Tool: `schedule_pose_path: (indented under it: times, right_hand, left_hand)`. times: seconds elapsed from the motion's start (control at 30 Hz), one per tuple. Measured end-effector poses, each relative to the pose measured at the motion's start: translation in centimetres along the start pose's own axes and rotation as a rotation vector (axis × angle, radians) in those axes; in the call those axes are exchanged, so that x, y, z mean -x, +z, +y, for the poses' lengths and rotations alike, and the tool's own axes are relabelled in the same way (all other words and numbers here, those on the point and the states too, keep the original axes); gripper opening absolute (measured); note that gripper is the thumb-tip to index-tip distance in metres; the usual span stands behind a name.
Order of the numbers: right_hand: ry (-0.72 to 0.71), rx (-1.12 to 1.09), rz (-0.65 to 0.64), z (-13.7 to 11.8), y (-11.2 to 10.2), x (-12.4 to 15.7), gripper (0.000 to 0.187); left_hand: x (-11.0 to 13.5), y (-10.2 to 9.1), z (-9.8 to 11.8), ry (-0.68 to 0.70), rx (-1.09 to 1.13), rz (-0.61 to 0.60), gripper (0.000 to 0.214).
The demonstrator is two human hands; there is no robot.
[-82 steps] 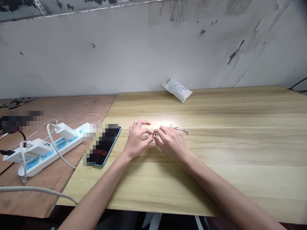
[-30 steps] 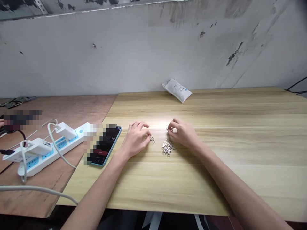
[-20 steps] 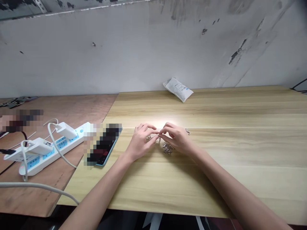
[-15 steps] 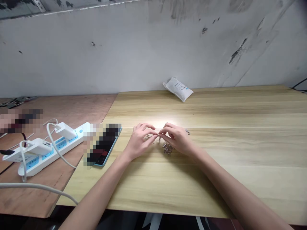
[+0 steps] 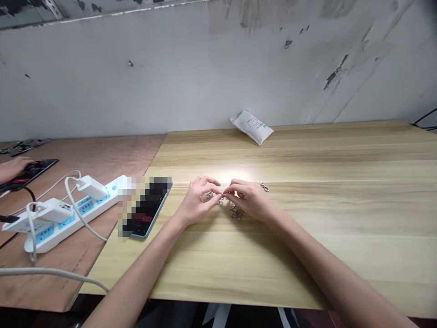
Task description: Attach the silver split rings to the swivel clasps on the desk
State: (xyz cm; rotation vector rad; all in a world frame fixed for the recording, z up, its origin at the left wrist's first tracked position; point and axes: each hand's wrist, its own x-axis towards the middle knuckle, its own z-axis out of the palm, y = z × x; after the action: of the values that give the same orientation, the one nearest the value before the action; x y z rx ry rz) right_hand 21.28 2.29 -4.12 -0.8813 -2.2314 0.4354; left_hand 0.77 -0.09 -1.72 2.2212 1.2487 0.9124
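Above the wooden table, my left hand (image 5: 200, 200) and my right hand (image 5: 250, 198) meet at their fingertips. Thumb and forefinger of each are pinched on a small silvery metal piece (image 5: 222, 197), mostly hidden by the fingers; whether it is a ring or a clasp I cannot tell. Under my left fingers lie a few metal rings (image 5: 209, 195). A tangled heap of small metal hardware (image 5: 236, 213) sits just below my right fingers, partly covered by them. Beyond my right hand lies a metal clasp with a ring (image 5: 264, 187).
A phone (image 5: 150, 212) lies left of my left hand. Further left, a white power strip (image 5: 82, 212) with chargers and cables rests on a brown table (image 5: 102, 157). Another person's hand (image 5: 15, 168) touches a dark device there. Near the wall is a white packet (image 5: 252, 127).
My fingertips remain together, with my right hand shifted slightly. The view has moved a little. At the far left, the other person's hand and device now show unblurred.
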Motion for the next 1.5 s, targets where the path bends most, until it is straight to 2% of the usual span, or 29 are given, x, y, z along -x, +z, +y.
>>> schedule_pose_path:
  times: [0.3,0.47,0.57,0.63,0.77,0.83,1.03,1.2,1.3,1.43,1.5]
  right_hand:
    - [0.031,0.052,0.013,0.3,-0.2,-0.1,0.019]
    - [0.187,0.159,0.108,1.8,-0.6,-0.1,0.018]
    - [0.251,0.2,0.092,2.1,-0.5,0.0,0.021]
    - [0.24,0.131,0.047,1.6,-0.4,0.0,0.023]
    - [0.186,-0.188,-0.101,-0.2,-0.3,0.0,0.027]
    - [0.155,-0.288,-0.144,-1.0,-0.2,-0.1,0.023]
    - [0.14,-0.266,-0.049,-0.6,-0.1,-0.4,0.02]
    - [0.153,-0.321,0.089,-0.2,-0.2,-0.4,0.016]
    - [0.103,-0.33,0.146,-0.7,0.0,-0.4,0.014]
    - [0.006,-0.252,0.111,-1.9,0.5,-0.4,0.015]
    - [0.002,-0.225,0.085,-2.3,0.6,-0.4,0.016]
  left_hand:
    - [0.0,-0.1,0.1,-0.054,-0.062,0.027,0.008]
    - [-0.2,-0.4,0.3,-0.04,-0.06,0.078,0.008]
    - [-0.2,-0.4,0.2,-0.027,-0.06,0.099,0.007]
    - [-0.1,-0.3,0.1,-0.022,-0.061,0.115,0.006]
    - [0.0,-0.3,0.0,0.031,-0.032,0.127,0.007]
    - [0.1,-0.3,0.1,0.067,-0.028,0.14,0.008]
    - [0.1,-0.3,0.1,0.072,-0.075,0.185,0.006]
    - [0.0,-0.3,-0.1,0.071,-0.116,0.169,0.007]
    - [0.0,-0.1,-0.3,0.046,-0.173,0.139,0.007]
    - [0.1,0.2,-0.5,0.043,-0.242,0.091,0.006]
    - [0.2,0.2,-0.5,0.048,-0.251,0.108,0.006]
